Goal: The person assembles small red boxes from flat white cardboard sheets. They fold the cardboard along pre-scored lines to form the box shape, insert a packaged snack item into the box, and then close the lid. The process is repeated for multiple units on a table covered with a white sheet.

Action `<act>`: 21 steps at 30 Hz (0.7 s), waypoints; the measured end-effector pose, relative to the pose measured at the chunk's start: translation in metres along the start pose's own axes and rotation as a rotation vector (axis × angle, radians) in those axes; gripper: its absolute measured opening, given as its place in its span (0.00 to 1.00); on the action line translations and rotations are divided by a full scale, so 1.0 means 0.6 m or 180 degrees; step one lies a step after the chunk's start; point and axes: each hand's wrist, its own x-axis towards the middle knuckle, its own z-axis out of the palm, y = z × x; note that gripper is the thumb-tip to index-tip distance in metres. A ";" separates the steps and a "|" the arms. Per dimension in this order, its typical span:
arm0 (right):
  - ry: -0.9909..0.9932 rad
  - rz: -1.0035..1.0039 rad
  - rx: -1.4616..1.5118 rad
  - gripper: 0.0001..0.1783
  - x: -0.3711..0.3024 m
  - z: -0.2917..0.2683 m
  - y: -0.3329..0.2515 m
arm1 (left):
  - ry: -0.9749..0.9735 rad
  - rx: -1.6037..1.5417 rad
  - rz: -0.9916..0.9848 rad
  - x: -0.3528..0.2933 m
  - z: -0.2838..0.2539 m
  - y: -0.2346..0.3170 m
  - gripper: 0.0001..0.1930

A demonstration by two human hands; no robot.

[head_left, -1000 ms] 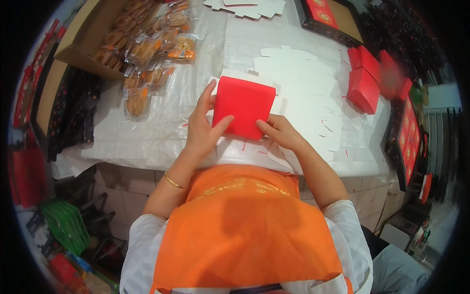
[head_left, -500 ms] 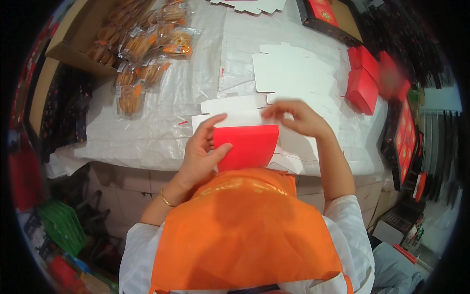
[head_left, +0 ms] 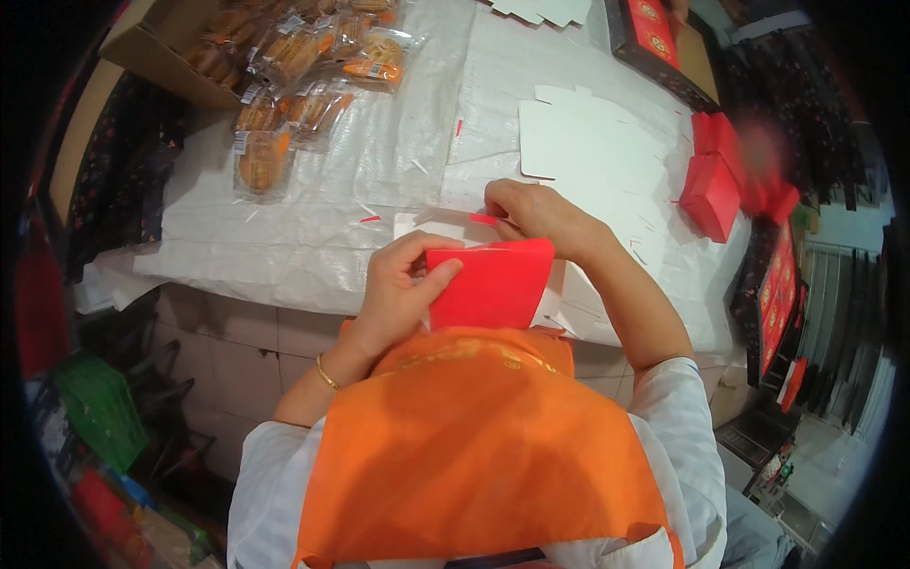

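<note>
My left hand (head_left: 403, 289) is closed on the left side of a red paper carton (head_left: 493, 289), thumb on the near face and fingers behind. The carton stands at the table's front edge, against my orange apron. Behind its top edge my right hand (head_left: 540, 218) is curled, fingers pinched at the carton's far side beside a small red tab (head_left: 483, 219). The tips of those fingers are partly hidden. White card (head_left: 428, 224) shows just beyond the carton, and I cannot tell if it belongs to it.
Flat white card blanks (head_left: 583, 142) lie on the sheeted table (head_left: 389, 171). Packaged cookies (head_left: 261, 161) spill from a cardboard box (head_left: 156, 43) at far left. Folded red cartons (head_left: 711, 194) sit at the right, near a dark patterned box (head_left: 664, 47) where another person's hand (head_left: 677, 9) shows.
My right hand has come down and inward to the carton's far side, its fingers now curled. The carton's top has opened a little. The view has shifted slightly.
</note>
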 end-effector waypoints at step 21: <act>0.1134 -0.0628 0.0754 0.06 -0.095 0.044 -0.019 | 0.0574 -0.0347 0.0069 -0.011 0.024 -0.008 0.06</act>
